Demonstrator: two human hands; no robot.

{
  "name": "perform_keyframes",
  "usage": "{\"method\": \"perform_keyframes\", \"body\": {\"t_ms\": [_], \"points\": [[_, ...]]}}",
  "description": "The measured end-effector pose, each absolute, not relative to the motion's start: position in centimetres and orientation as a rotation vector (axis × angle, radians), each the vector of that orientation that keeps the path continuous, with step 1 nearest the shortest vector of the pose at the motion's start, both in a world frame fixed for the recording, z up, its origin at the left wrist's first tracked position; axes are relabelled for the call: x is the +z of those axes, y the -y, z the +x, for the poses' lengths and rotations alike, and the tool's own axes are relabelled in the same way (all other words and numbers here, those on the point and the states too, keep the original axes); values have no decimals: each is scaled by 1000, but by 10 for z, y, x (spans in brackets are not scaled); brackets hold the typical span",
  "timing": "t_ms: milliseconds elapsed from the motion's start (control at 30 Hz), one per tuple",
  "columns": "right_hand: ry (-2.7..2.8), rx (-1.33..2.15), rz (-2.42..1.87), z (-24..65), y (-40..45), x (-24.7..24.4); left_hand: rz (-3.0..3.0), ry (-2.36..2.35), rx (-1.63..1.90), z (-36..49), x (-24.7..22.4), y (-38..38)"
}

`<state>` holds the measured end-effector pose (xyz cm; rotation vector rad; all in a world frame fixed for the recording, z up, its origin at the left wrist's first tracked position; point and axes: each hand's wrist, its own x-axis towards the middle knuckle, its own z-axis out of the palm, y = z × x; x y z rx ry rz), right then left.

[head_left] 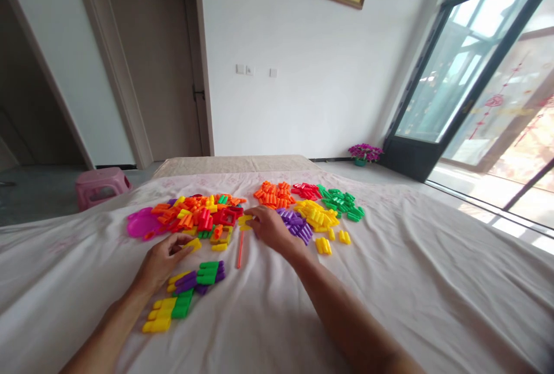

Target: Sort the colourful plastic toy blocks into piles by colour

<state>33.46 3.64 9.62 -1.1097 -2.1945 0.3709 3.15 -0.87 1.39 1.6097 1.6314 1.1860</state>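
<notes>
My left hand (162, 258) pinches a yellow block (193, 243) at the near edge of a mixed pile of plastic blocks (197, 218). My right hand (270, 227) rests beside that pile with its fingers on a small yellow block (244, 221), partly covering a purple pile (296, 224). Just below my left hand lies a joined row of green, purple and yellow blocks (201, 276). A second joined strip of yellow and green (168, 309) lies nearer to me. An orange stick (239, 250) lies between my hands.
Sorted piles sit behind my right hand: orange (272, 194), red (306, 190), green (341, 202), yellow (315, 215). A magenta lid (141, 224) lies at the left. All rest on a pale sheet (411, 281). A pink stool (99, 184) stands on the floor left.
</notes>
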Motion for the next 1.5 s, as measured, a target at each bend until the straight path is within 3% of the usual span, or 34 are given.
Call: {"method": "perform_keyframes", "body": {"t_ms": [233,567,733,1000,1267,1500], "points": [[1964,129,-1710,436,-63,138,1663,-1690,1096,26,2,2],[1737,107,-2263,510,-64,136,1557,-1640,1207,26,4,2],[1942,72,-1877,474,-63,139,1384,-1593,1288,32,15,8],[2261,478,-980,337,-20,106,1275,-1460,1365,48,42,21],[2190,654,-792,279,4,64,1386,-1344,1229,71,56,26],[2165,500,-1036,309,-10,98,1710,-1370,972,75,65,31]]}}
